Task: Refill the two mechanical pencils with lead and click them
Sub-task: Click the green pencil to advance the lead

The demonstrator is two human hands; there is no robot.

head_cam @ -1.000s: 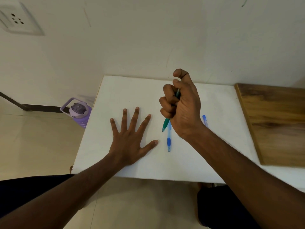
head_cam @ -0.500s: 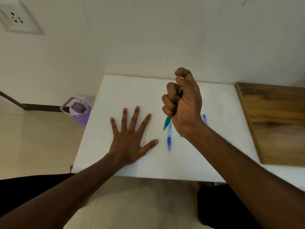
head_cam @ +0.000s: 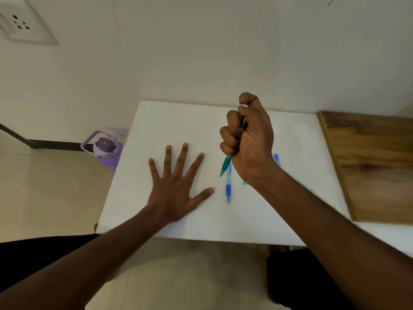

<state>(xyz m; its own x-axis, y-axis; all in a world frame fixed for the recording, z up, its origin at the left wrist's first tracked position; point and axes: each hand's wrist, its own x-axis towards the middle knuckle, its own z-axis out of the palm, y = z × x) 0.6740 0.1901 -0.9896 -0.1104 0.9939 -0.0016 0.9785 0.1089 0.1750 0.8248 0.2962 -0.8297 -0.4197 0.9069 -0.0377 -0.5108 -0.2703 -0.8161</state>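
Note:
My right hand (head_cam: 249, 139) is a fist around a green mechanical pencil (head_cam: 225, 166), held above the white table (head_cam: 178, 121) with its tip pointing down and left; the thumb is bent over the pencil's hidden top end. A blue mechanical pencil (head_cam: 228, 189) lies on the table below that fist, tip toward me. My left hand (head_cam: 176, 186) rests flat on the table with fingers spread, to the left of the blue pencil. A small blue piece (head_cam: 276, 158) and a small teal piece (head_cam: 245, 182) lie partly hidden behind my right wrist.
A wooden board (head_cam: 368, 166) covers the table's right side. A purple bottle (head_cam: 105, 151) stands on the tiled floor by the table's left edge. The wall, with a socket (head_cam: 20, 25), rises right behind the table.
My right fist with the green pencil has shifted slightly up and right over the second. The left hand and the blue pencil have not moved.

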